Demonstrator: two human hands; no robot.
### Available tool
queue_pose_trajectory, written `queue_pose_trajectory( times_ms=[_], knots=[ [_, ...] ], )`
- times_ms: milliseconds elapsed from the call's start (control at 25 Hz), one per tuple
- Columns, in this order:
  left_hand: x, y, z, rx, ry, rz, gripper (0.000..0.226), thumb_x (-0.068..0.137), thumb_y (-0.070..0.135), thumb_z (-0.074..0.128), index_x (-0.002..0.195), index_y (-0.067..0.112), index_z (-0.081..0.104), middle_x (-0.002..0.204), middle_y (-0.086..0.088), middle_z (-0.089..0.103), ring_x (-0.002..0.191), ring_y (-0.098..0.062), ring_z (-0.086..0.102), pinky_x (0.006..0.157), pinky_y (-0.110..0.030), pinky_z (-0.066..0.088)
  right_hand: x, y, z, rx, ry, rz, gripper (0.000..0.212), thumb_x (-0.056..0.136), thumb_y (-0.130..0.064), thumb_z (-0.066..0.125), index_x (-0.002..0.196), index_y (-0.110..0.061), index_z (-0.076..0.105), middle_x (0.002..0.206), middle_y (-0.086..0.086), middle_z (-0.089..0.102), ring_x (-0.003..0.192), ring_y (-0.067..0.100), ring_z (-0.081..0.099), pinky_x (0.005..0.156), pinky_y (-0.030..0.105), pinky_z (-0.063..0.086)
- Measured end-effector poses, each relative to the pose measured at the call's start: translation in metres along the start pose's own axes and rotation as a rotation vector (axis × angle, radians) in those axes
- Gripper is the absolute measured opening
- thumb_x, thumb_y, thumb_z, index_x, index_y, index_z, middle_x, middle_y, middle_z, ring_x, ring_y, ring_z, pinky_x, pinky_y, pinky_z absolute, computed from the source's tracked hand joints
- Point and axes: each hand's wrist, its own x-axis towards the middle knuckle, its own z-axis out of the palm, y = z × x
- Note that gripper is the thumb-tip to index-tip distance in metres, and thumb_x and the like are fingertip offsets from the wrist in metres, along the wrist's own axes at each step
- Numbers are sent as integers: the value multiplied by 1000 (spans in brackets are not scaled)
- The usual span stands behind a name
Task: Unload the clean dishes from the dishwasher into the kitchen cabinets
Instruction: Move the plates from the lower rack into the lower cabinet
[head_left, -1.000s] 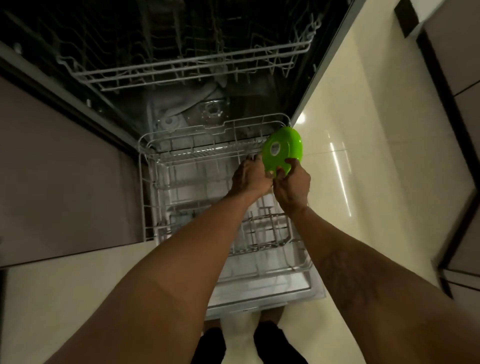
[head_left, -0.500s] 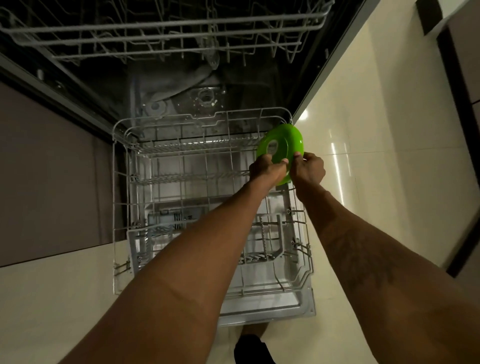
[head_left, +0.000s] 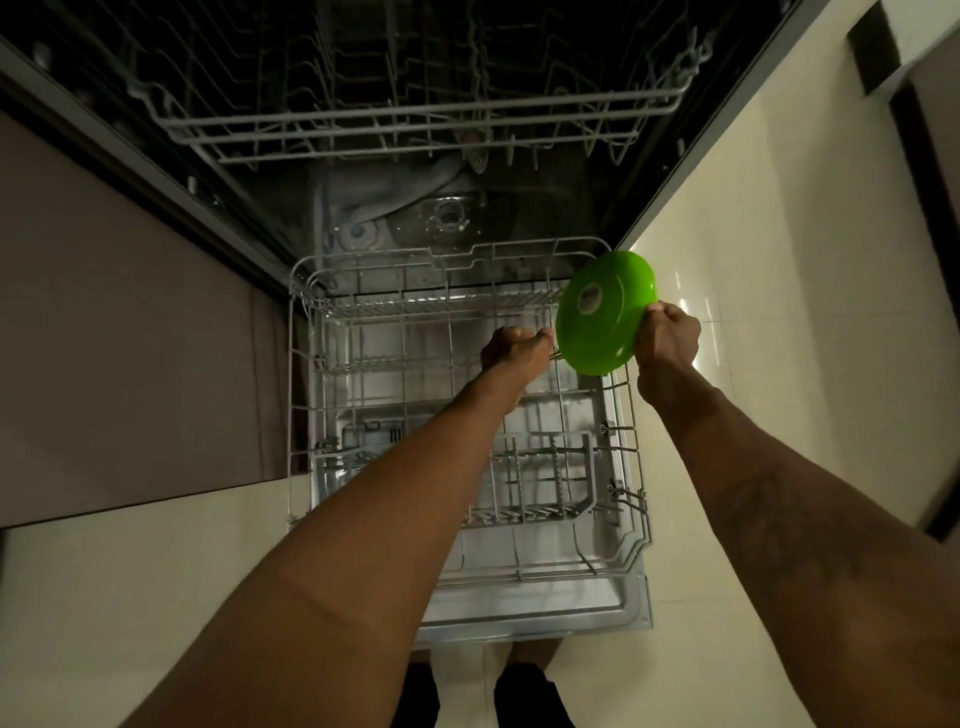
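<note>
- I'm in a home kitchen, facing an open dishwasher (head_left: 447, 213) with its door (head_left: 519, 621) dropped flat.
- Its wire lower rack (head_left: 298, 364) is pulled out over the door, and the upper rack (head_left: 415, 122) sits above (both the usual tined sort for plates).
- A brown cabinet front (head_left: 130, 338) stands just beside it on my left.
- Glossy cream tiles (head_left: 779, 389) cover the floor.
- My right hand (head_left: 667, 338) holds a green bowl (head_left: 602, 317), ordinary tableware.

The plate (head_left: 605, 312) is bright lime green, with a small pale round label at the centre of its underside. The lower rack (head_left: 395, 310) is pale grey wire, and the upper rack (head_left: 415, 123) looks a darker grey. The floor (head_left: 779, 260) is glossy cream tile. The cabinet front (head_left: 130, 338) is dull brown-grey. A dark tattoo pattern marks the right forearm (head_left: 769, 519).
</note>
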Motion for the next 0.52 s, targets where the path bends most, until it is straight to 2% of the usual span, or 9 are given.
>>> queue_pose_trajectory(
  times_ms=[120,200,320,400,520],
  knots=[
    [-18,-7,-13,-94,-44,-36,41,101,50,50,94,14,67,110,-9,71,105,-25,67,97,-40,56,-28,-9,-8,4,-63,-100,26,99,-19,47,81,-15,65,72,-1,57,77,20,53,66,29,44],
    [-35,-9,-24,-215,-59,-71,44,97,58,51,96,17,66,113,-9,70,105,-26,67,89,-43,60,-52,-8,-10,-66,-145,-180,27,97,-27,48,80,-19,68,75,7,64,76,20,56,67,39,50],
    [-57,-17,-45,-321,-118,-93,62,91,72,48,115,17,65,120,-8,68,103,-27,68,80,-46,62,-90,-7,-2,-224,-188,-273,28,95,-32,49,89,-14,70,80,15,69,74,29,61,73,50,54],
    [-76,-21,-63,-404,-168,-124,71,88,78,47,120,18,64,120,-9,68,99,-28,70,80,-51,62,-122,-8,5,-318,-201,-363,23,98,-21,51,89,-14,71,80,14,69,75,34,63,69,44,54],
    [-100,-31,-93,-538,-247,-143,74,86,78,51,124,15,62,112,-11,70,97,-31,71,81,-55,61,-173,-1,10,-423,-279,-629,20,95,-5,55,98,-11,74,80,4,67,70,25,61,62,27,42]
  ],
)
